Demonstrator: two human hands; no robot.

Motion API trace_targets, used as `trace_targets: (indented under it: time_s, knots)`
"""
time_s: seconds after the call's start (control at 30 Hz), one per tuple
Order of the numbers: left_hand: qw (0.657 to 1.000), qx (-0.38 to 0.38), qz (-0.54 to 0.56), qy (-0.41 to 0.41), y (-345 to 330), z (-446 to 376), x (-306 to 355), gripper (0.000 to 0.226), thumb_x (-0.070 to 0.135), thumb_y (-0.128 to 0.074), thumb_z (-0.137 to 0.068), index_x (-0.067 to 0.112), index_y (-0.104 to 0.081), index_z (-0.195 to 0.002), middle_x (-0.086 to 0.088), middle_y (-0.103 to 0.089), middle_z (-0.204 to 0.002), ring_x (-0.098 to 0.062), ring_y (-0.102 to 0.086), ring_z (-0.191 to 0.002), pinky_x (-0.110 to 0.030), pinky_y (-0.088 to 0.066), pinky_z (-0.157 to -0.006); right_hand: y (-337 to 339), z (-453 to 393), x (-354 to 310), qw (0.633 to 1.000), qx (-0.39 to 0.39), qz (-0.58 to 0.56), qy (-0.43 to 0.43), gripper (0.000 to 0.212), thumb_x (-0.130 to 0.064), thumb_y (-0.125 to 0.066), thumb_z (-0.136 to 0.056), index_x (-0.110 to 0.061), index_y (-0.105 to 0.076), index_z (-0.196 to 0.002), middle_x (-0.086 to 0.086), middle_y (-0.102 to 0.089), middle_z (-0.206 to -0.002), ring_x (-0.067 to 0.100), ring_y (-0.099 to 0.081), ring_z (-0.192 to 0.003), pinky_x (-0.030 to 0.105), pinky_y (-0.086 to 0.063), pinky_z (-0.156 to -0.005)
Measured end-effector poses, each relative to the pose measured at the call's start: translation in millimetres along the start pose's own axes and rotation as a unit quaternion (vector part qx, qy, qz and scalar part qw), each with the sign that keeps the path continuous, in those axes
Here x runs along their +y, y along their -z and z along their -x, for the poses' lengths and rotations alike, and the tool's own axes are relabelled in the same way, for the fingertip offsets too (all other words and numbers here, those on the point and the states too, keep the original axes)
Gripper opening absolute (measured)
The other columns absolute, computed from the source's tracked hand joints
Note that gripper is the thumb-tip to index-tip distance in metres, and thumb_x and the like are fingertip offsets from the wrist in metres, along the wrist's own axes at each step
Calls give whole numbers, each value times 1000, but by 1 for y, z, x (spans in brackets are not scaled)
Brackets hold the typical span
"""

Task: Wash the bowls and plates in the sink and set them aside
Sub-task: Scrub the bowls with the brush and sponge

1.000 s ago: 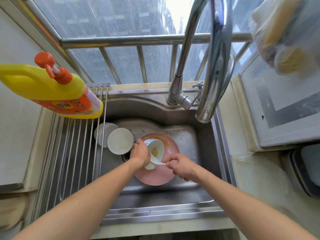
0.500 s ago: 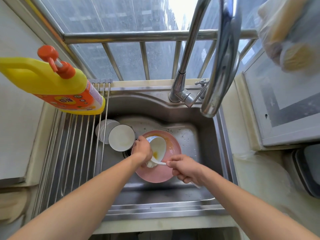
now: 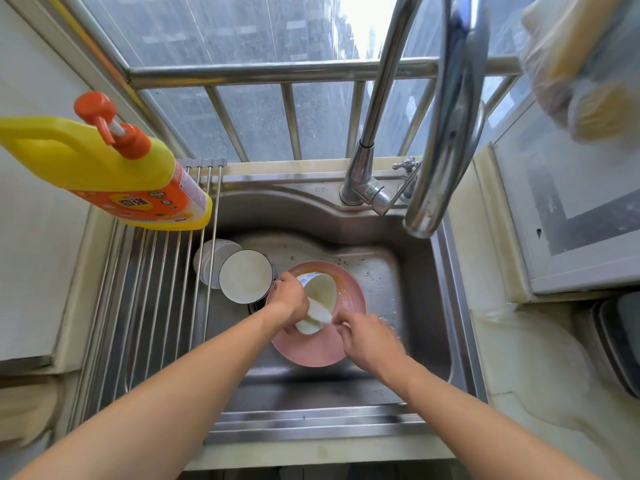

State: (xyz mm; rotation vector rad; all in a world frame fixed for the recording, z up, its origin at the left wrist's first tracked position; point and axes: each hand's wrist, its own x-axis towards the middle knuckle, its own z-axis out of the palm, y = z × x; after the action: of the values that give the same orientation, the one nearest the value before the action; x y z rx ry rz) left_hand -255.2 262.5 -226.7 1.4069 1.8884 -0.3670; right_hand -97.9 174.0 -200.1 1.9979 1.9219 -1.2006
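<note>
Progress is judged early: nothing has yet been set aside, no water shows at the spout, and every dish is in the basin. Starting at the left edge of the sink (image 3: 446, 306), the roll-up rack (image 3: 145, 299) of thin steel rods carries only a yellow detergent bottle (image 3: 114, 174) with an orange pump, glossy plastic, lying towards the back left corner; no washed ware rests on it. Just under the rack's right edge sits a stack of white bowls (image 3: 211, 258), part hidden by the rods, and touching it a white enamel bowl (image 3: 246, 276) with a dark rim and a faint yellowish film inside. Your left hand (image 3: 291, 301) grips a small white bowl (image 3: 320, 292) with a blue-patterned outside, tilted on its side over the pink plate (image 3: 311, 348), which lies flat near the middle of the basin, matt and smeared. Your right hand (image 3: 367, 337) pinches the handle of a white spoon (image 3: 320, 313) whose end lies at the bowl's mouth; the blur prevents saying whether it touches the inside. The basin is brushed stainless steel, speckled with residue towards the back. The curved chrome tap (image 3: 440, 133) stands at the back right corner. Four or more items remain unwashed.
</note>
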Motion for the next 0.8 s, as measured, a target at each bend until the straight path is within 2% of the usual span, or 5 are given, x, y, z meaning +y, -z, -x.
trace_targets:
  time_s: [0.1,0.2,0.37,0.53,0.8]
  knots:
    - [999,9,-49,-7,6,0,-5,39,13,-45,-97,-4,-44,-133,-24,-51,-138,-41,-55,-124,-40,-44,-98,3,-8,1,923,-116,-346,-120,23,-27,-51,-102,-30,-70,-115,3,-59,-73,13,-44,-49,19,-33,-42]
    - [989,14,-144,-22,15,2,-8,34,14,-45,-96,2,-59,-125,-18,-63,-127,-37,-62,-115,-38,-49,-88,13,-8,3,857,-213,-445,-150,22,-28,-51,-104,-28,-70,-114,-1,-42,-61,11,-23,-45,16,-18,-38]
    - [968,-58,-239,-56,19,10,0,34,13,-40,-99,5,-60,-126,-13,-65,-126,-34,-66,-109,-35,-51,-84,7,-8,4,995,-65,-70,-17,24,-32,-48,-101,-38,-66,-117,2,-69,-98,25,-63,-86,27,-48,-66]
    - [996,50,-33,-63,1,6,-7,47,17,-48,-94,7,-35,-138,-23,-52,-129,-44,-57,-116,-43,-47,-91,7,-13,10,978,67,188,51,40,-18,-47,-103,-41,-31,-132,8,-67,-92,36,-58,-75,38,-39,-61]
    - [988,71,108,-85,-25,8,-23,68,2,-38,-84,26,-21,-145,-25,-40,-134,-45,-48,-116,-48,-41,-105,4,-17,17,991,-46,-123,-2,26,-35,-52,-97,-40,-68,-117,-7,-72,-107,19,-66,-97,31,-53,-82]
